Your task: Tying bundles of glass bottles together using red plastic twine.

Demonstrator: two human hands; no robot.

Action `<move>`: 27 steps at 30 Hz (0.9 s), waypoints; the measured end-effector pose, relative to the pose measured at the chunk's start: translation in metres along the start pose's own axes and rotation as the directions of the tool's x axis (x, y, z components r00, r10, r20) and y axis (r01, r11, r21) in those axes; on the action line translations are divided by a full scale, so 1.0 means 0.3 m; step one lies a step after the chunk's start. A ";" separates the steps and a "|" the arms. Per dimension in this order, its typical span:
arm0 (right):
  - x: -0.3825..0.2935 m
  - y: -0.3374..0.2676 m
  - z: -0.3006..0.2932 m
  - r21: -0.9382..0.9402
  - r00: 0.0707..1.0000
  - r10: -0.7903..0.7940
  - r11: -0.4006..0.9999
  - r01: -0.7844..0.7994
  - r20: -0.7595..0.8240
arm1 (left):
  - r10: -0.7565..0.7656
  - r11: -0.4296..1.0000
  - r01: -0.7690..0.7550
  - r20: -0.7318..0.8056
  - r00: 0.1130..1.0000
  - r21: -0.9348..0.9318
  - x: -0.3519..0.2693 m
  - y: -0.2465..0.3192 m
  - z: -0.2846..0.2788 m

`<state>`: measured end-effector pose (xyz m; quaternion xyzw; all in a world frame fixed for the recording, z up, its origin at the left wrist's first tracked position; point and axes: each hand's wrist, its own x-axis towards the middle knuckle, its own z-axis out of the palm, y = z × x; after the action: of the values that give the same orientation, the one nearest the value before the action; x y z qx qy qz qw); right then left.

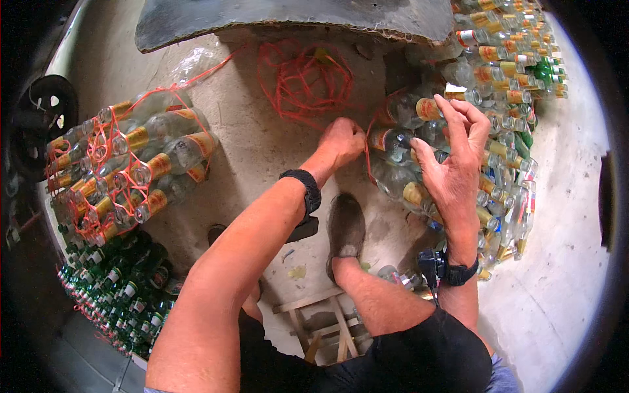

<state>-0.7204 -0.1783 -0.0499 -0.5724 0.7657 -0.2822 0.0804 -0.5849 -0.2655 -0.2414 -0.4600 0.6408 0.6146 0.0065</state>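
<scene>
My left hand (344,141) is closed on red plastic twine (367,150) at the near side of a group of clear glass bottles (390,145). The twine passes around the lower part of these bottles, which lie on their sides with gold-labelled necks pointing right. My right hand (454,157) is spread over the necks, its thumb and fingers apart and touching them. A loose tangle of the same twine (314,78) lies on the floor beyond my left hand. How the twine runs inside my left fist is hidden.
At left stands a twine-bound bundle of clear bottles (157,142), with many green bottles (118,294) below it. More clear bottles (506,73) are stacked at right. A worn dark board (295,14) overhangs the far side. A wooden stool frame (339,319) is beneath me.
</scene>
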 end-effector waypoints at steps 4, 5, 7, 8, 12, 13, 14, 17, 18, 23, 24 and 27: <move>-0.001 0.002 0.003 -0.002 1.000 -0.017 1.000 0.017 -0.007 | 0.081 0.997 -0.080 -0.053 0.995 0.021 -0.018 -0.003 0.000; 0.001 0.000 0.003 -0.009 0.999 -0.033 0.999 0.033 -0.011 | 0.085 0.996 -0.085 -0.057 0.995 -0.010 -0.026 -0.005 -0.002; -0.002 0.008 0.007 0.002 0.999 -0.030 1.000 0.030 -0.012 | 0.088 0.995 -0.091 -0.056 0.994 -0.044 -0.050 0.017 -0.005; -0.005 0.011 0.008 0.014 0.999 -0.031 0.999 0.032 -0.011 | 0.020 0.988 -0.026 -0.040 0.999 -0.153 -0.060 0.028 -0.010; -0.009 0.011 0.006 -0.027 0.999 -0.032 0.999 0.032 -0.007 | -0.052 0.943 0.052 0.007 0.999 -0.328 -0.091 0.038 -0.037; -0.009 0.008 0.007 -0.016 1.000 -0.030 0.999 0.030 -0.009 | -0.053 0.943 0.054 0.010 0.999 -0.328 -0.099 0.037 -0.042; -0.010 0.007 0.008 -0.005 1.000 -0.027 1.000 0.027 -0.012 | -0.061 0.939 0.057 -0.001 0.998 -0.340 -0.105 0.037 -0.048; -0.009 0.008 0.007 -0.052 0.998 -0.057 0.997 0.056 -0.016 | -0.072 0.909 0.065 -0.003 0.997 -0.412 -0.120 0.046 -0.061; -0.009 0.008 0.007 -0.051 0.998 -0.057 0.997 0.056 -0.016 | -0.077 0.881 0.070 0.004 0.997 -0.469 -0.123 0.045 -0.067; -0.013 0.002 0.007 -0.037 1.000 -0.028 0.999 0.027 -0.014 | -0.135 0.831 0.076 -0.067 0.989 -0.551 -0.124 0.045 -0.172; -0.013 0.003 0.006 -0.038 0.999 -0.030 0.999 0.029 -0.015 | -0.070 0.831 0.024 -0.061 0.996 -0.555 -0.131 0.050 -0.193; -0.017 0.010 0.001 -0.076 0.999 -0.052 0.996 0.051 -0.010 | -0.112 0.812 0.097 0.010 0.994 -0.576 -0.177 0.075 -0.195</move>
<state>-0.7210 -0.1731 -0.0529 -0.5929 0.7613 -0.2582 0.0468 -0.5352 -0.2851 -0.1789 -0.4823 0.3990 0.7725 -0.1068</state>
